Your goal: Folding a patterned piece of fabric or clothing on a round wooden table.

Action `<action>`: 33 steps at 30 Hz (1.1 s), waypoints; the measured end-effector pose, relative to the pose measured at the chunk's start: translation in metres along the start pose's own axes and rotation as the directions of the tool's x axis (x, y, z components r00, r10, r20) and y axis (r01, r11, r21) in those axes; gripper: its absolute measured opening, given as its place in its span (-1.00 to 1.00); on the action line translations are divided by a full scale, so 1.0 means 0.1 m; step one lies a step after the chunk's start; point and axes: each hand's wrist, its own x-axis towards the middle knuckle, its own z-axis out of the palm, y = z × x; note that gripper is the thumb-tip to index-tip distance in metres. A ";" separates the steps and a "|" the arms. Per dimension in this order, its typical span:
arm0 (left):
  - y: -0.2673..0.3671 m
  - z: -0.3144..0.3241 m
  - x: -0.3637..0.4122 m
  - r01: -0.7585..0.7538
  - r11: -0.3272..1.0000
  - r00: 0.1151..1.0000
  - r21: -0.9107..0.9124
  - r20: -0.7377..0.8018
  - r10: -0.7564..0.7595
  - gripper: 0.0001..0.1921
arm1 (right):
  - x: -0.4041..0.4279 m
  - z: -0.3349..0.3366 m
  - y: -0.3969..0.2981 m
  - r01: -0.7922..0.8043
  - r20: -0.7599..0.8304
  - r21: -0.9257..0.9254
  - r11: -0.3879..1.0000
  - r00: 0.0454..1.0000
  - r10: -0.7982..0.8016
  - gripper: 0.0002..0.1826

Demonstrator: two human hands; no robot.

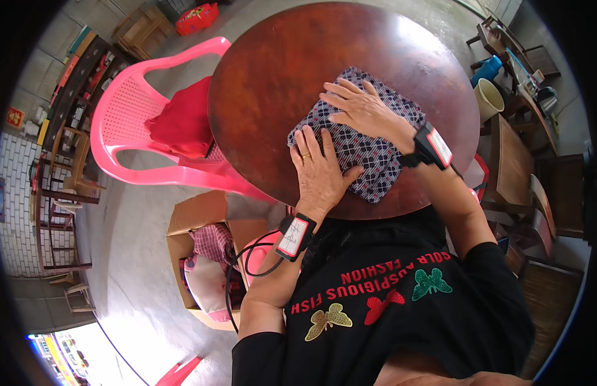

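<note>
A folded piece of dark patterned cloth [375, 159] lies flat on the round brown table [279, 58], towards its near right side. My left hand [320, 173] rests on the cloth's left corner, fingers spread, with a ring on one finger. Across the upper part of the cloth lies my right hand [361, 108], palm down and fingers apart. Neither hand grips the fabric. Both wrists carry strapped black devices, and a cable runs from the left one.
A pink plastic armchair [129, 106] holding red cloth [182, 120] stands at the table's left. Below it, an open cardboard box [197, 212] contains fabrics. Wooden furniture [513, 164] and a cream bucket [489, 96] stand to the right.
</note>
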 end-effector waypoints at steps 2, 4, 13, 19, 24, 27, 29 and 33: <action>0.03 0.00 0.02 0.030 0.999 0.996 -0.010 0.084 -0.030 0.04 | 0.14 0.22 0.10 0.028 0.041 0.014 1.000 0.999 -0.029 -0.41; 0.03 0.02 0.01 0.005 1.000 0.998 0.000 0.070 -0.005 0.07 | 0.20 0.35 0.11 -0.027 0.126 0.058 0.998 0.992 0.020 -0.38; -0.03 0.02 -0.02 0.088 0.995 0.986 -0.056 0.147 -0.079 0.06 | 0.34 0.36 0.04 -0.099 0.267 0.002 0.995 0.959 0.094 -0.31; -0.02 -0.02 0.00 0.094 0.992 0.986 -0.082 0.146 -0.082 0.03 | 0.49 0.45 0.54 -0.106 0.291 -0.061 0.993 0.949 0.119 -0.26; 0.00 -0.03 -0.01 0.059 0.998 0.990 -0.026 0.127 -0.055 0.01 | 0.53 0.64 0.65 -0.195 0.037 -0.031 0.980 0.980 0.196 -0.28; 0.00 0.01 -0.04 0.061 0.998 0.993 -0.017 0.100 -0.059 0.00 | 0.59 0.62 0.87 -0.419 -0.152 -0.019 0.908 0.899 0.412 -0.27; 0.00 0.05 -0.03 0.041 0.999 0.996 -0.018 0.079 -0.040 0.00 | 0.48 0.54 0.94 -0.478 -0.286 -0.042 0.877 0.847 0.448 -0.27; 0.02 -0.04 -0.04 0.000 0.998 1.000 -0.056 -0.025 -0.001 -0.02 | 0.14 0.11 0.56 -0.126 -0.351 0.014 0.992 0.928 0.123 -0.30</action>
